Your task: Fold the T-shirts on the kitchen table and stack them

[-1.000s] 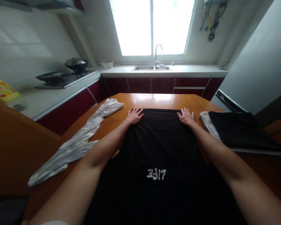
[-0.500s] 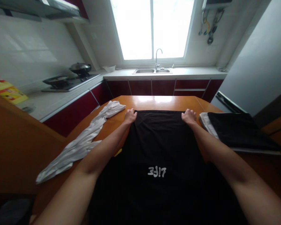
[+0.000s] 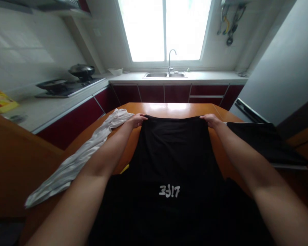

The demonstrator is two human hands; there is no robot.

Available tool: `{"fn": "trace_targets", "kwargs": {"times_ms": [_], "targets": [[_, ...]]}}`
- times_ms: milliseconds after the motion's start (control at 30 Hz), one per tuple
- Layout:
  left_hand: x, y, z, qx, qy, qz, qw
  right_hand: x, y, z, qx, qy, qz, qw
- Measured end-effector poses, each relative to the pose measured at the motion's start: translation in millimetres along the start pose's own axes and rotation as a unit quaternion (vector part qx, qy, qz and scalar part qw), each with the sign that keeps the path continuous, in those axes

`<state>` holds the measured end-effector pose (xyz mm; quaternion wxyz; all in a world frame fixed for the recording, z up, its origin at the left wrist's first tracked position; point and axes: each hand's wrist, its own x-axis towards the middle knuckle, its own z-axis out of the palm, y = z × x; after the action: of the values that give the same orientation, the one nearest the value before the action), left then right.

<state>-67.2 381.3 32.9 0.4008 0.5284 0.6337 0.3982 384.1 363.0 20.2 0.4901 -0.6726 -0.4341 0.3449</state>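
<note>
A black T-shirt (image 3: 174, 153) with white lettering, upside down to me, spreads over the wooden table (image 3: 156, 108) towards my body. Its far edge is stretched between my two hands. My left hand (image 3: 138, 120) pinches the far left corner, and my right hand (image 3: 209, 120) pinches the far right corner. Between them the edge sags slightly and looks lifted off the tabletop. The near part of the shirt merges into darkness at the bottom of the view.
A crumpled white garment (image 3: 92, 143) lies along the table's left side. Folded dark clothes (image 3: 267, 141) are stacked at the right. A small yellow item (image 3: 124, 168) peeks out beside the shirt. Beyond the table are a counter with a sink (image 3: 156, 74) and a stove (image 3: 72, 89).
Both hands have moved slightly up and apart, drawing the shirt's far edge tighter and higher. The camera view has shifted a little.
</note>
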Motion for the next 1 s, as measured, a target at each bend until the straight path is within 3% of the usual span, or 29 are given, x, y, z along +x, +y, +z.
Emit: {"fn": "trace_targets", "kwargs": {"times_ms": [100, 300, 533, 600, 667, 733, 800, 867, 1000], "targets": [[-1, 2, -5.2, -0.028, 0.002, 0.008, 1.0, 2, -8, -7, -0.003, 0.04, 0.003, 0.999], [8, -6, 5.1, -0.019, 0.089, 0.065, 0.994, 10, -7, -7, -0.064, 0.125, -0.125, 0.982], [5, -7, 31.8, 0.113, 0.138, 0.108, 0.978, 9, 5, 15, -0.224, 0.122, -0.079, 0.964], [-7, -9, 41.8, 0.195, 0.103, 0.169, 0.961, -4, 8, 24, -0.266, 0.126, -0.106, 0.95], [-20, -13, 51.3, 0.316, 0.032, 0.23, 0.92, -21, 13, 32, -0.339, 0.091, -0.157, 0.923], [-32, -15, 58.7, 0.425, -0.035, 0.223, 0.877, -38, 17, 38, -0.415, 0.028, -0.173, 0.893], [-38, -15, 63.7, 0.478, -0.068, 0.158, 0.861, -50, 21, 41, -0.46, -0.025, -0.129, 0.878], [-40, -11, 67.7, 0.501, -0.072, 0.12, 0.854, -55, 23, 42, -0.482, -0.053, -0.081, 0.871], [-34, -1, 77.3, 0.502, -0.038, 0.192, 0.842, -53, 24, 45, -0.493, -0.043, -0.099, 0.863]]}}
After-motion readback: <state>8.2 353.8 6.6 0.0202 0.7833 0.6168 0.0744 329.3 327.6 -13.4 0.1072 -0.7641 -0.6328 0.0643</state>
